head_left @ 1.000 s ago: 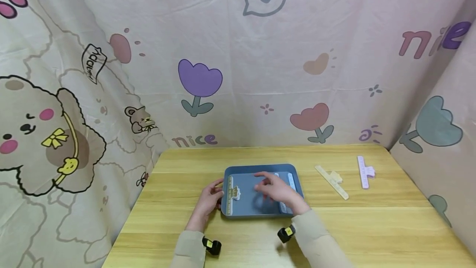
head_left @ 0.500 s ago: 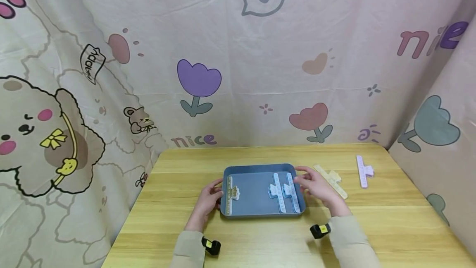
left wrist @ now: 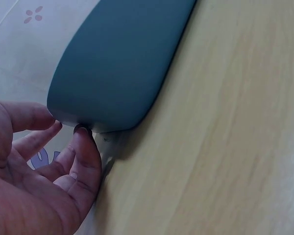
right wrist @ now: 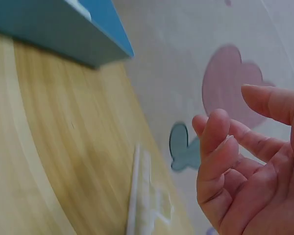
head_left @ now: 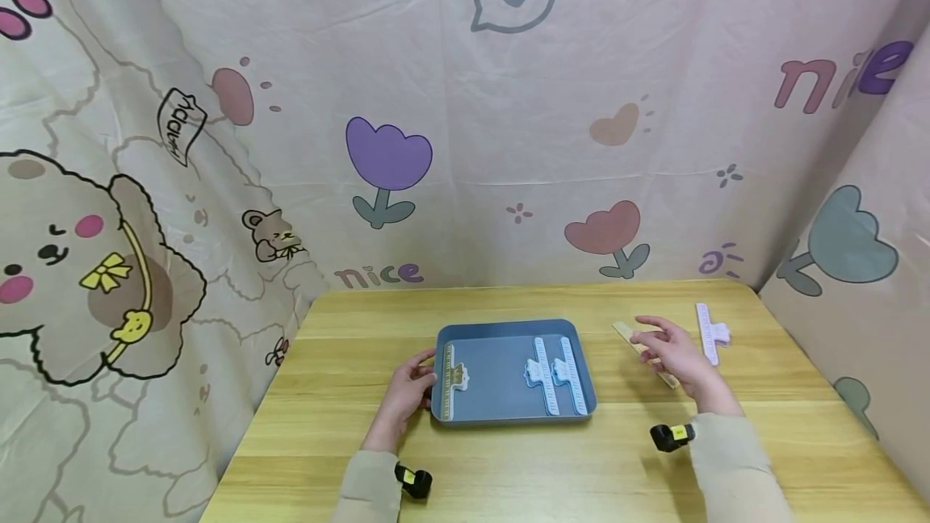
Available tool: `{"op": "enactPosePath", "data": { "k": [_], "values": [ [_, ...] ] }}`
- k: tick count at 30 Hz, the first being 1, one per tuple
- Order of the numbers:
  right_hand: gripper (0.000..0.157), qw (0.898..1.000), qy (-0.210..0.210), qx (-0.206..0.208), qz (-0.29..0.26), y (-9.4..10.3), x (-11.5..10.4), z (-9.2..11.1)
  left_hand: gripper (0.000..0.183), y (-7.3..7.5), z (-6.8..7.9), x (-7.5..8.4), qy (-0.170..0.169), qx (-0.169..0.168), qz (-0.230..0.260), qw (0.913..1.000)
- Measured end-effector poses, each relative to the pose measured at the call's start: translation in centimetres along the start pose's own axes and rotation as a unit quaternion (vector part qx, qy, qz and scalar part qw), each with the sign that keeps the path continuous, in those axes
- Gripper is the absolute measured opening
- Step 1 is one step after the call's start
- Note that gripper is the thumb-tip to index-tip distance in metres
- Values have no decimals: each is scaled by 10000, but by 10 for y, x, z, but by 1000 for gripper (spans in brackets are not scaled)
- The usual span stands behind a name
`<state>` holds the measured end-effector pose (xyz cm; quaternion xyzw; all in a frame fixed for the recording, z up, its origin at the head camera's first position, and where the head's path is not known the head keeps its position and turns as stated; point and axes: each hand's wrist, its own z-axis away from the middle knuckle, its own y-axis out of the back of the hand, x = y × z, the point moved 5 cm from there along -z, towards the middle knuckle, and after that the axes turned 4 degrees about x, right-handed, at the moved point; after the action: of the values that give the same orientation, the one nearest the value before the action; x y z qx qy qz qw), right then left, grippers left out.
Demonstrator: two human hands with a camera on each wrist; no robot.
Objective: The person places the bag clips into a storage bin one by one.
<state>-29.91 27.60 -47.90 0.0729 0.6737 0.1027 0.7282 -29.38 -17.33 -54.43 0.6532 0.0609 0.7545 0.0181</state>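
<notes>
Three clips (head_left: 542,378): in tray (head_left: 497,390); loading, apparently.
Left hand (head_left: 408,388): grips tray.
Right hand (head_left: 674,353): empty, relaxed.
Yellow clip (right wrist: 144,196): I'd pinch next.

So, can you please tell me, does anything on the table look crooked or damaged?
The yellow clip looks crooked: it lies diagonally right of the tray, while the purple clip lies nearly straight. The right hand hides part of it. I see no damage or spill.
</notes>
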Motion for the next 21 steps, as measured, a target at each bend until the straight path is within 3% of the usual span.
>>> {"op": "enactPosePath", "data": {
  "k": [7, 12, 16, 21],
  "values": [
    [63, 9993, -172, 324, -74, 33, 14, -3, 51, 0, 1, 1, -1, -93, -3, 10000],
    [64, 9981, -343, 512, 51, 47, 29, -6, 50, -2, 12, 17, -37, -175, -18, 9998],
    [65, 9979, -491, 430, 18, 53, 39, -8, 49, -3, 23, 31, -128, -185, -28, 9997],
    [65, 9975, -673, 198, 85, 54, 48, -9, 50, -3, 25, 34, -209, -172, -25, 9996]
  ]
}}
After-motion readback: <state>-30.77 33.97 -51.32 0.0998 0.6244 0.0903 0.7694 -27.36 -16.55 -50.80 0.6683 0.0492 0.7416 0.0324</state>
